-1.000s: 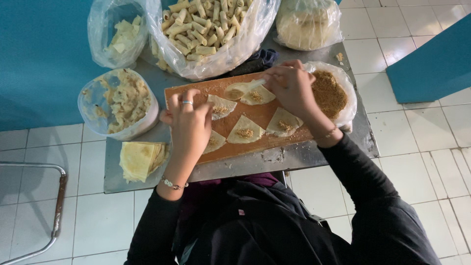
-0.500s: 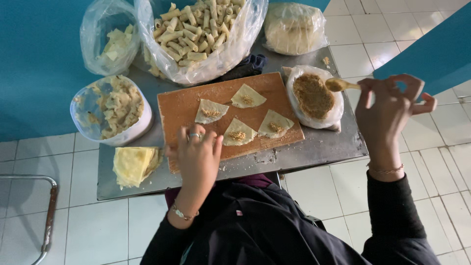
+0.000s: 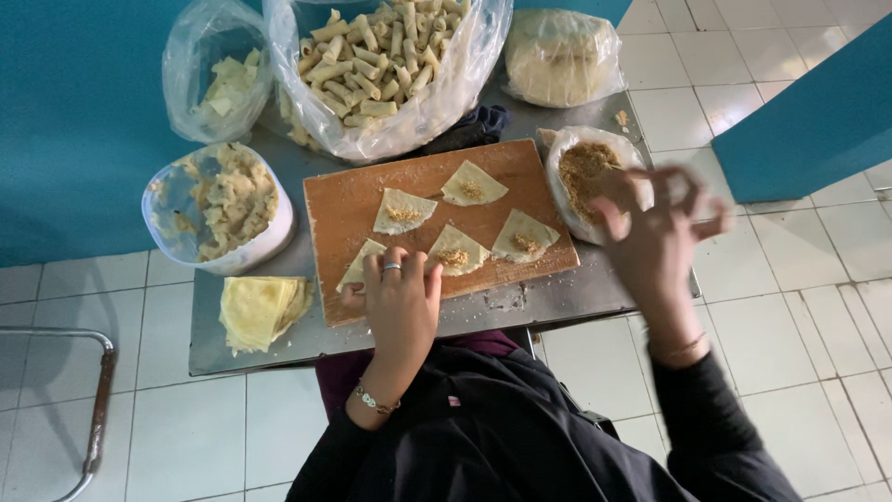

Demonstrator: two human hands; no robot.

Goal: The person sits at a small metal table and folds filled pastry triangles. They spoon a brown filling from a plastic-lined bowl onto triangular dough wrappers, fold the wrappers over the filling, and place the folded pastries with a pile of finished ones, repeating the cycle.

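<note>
head | left hand lies on board front edge, fingers flat and loose over nearest wrapper, gripping nothing | right hand blurred in air beside filling bowl, fingers spread, empty | board on desk

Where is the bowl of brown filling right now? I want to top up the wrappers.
In the head view the bowl of brown filling sits on the metal table, just off the wooden board's right edge, partly behind the raised right hand.
</note>
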